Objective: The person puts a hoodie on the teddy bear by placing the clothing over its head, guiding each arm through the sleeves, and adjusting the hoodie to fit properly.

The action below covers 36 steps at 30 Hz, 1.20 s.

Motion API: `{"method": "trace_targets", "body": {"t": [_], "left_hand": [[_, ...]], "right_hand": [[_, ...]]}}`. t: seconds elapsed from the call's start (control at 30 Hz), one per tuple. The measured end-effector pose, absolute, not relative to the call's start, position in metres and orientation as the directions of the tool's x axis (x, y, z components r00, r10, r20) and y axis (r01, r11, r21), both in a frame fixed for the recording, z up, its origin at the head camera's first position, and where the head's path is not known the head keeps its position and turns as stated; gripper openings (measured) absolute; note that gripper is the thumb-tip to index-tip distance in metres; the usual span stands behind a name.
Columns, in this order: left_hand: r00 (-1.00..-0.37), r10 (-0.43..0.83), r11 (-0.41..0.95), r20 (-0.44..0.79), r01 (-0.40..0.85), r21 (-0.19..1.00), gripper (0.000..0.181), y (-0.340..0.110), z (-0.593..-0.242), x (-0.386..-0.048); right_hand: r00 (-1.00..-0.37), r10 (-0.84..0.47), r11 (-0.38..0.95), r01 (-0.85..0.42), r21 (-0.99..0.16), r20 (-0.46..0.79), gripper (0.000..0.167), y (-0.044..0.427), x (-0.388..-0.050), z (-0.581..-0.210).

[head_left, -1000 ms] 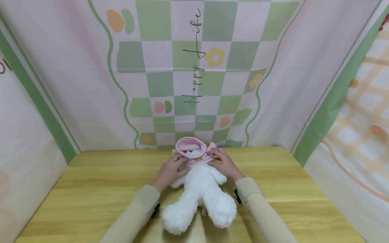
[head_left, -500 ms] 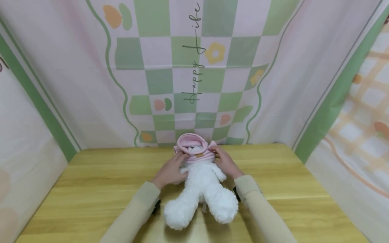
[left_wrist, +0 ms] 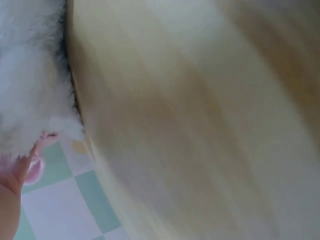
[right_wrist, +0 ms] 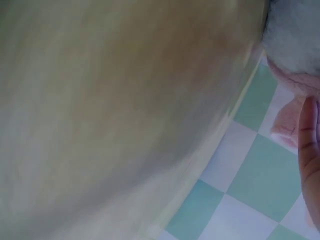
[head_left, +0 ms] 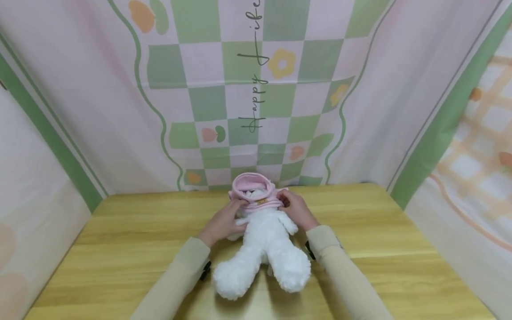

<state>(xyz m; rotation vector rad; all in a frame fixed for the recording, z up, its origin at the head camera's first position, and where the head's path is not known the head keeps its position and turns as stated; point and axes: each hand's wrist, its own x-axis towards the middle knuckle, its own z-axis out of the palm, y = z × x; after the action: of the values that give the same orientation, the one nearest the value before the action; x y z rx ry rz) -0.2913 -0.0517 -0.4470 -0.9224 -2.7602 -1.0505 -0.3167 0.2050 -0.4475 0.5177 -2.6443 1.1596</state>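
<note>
Pink garment (head_left: 262,207) between left fingers (head_left: 236,205), right fingers (head_left: 289,196) (touching)

Wood-grain table (head_left: 132,249) has a green-and-white checked backdrop (head_left: 208,102) lettered "Happy" behind it, a mostly white panel (head_left: 32,178) to its left and an orange-plaid panel (head_left: 480,146) to its right.

Room beside toy (head_left: 262,242), cloth (head_left: 244,102) apparently close behind

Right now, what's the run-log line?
left hand: touches pink garment | right hand: pinches pink garment's right side | white plush: on table, pink garment bunched around head
</note>
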Motion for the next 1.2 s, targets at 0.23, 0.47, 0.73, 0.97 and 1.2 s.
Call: {"method": "trace_targets", "body": {"t": [0.23, 0.47, 0.73, 0.97, 1.2], "left_hand": [[-0.838, 0.467, 0.606, 0.281, 0.535, 0.588, 0.053, -0.049, -0.448, -0.284], [-0.823, 0.492, 0.623, 0.285, 0.561, 0.545, 0.058, -0.052, -0.447, -0.283], [-0.777, 0.598, 0.600, 0.197, 0.596, 0.533, 0.091, -0.056, -0.450, -0.289], [-0.770, 0.571, 0.666, 0.285, 0.637, 0.388, 0.080, -0.051, -0.452, -0.293], [-0.778, 0.554, 0.713, 0.297, 0.627, 0.313, 0.064, -0.045, -0.451, -0.293]], "right_hand": [[-0.933, -0.227, 0.689, -0.356, -0.632, 0.278, 0.020, 0.207, -0.312, -0.439], [-0.870, -0.319, 0.688, -0.486, -0.539, 0.377, 0.022, 0.208, -0.305, -0.436], [-0.892, -0.249, 0.614, -0.447, -0.651, 0.377, 0.019, 0.213, -0.304, -0.444], [-0.912, -0.366, 0.525, -0.367, -0.768, 0.185, 0.047, 0.223, -0.302, -0.435], [-0.910, -0.391, 0.559, -0.355, -0.749, 0.140, 0.061, 0.225, -0.304, -0.437]]}}
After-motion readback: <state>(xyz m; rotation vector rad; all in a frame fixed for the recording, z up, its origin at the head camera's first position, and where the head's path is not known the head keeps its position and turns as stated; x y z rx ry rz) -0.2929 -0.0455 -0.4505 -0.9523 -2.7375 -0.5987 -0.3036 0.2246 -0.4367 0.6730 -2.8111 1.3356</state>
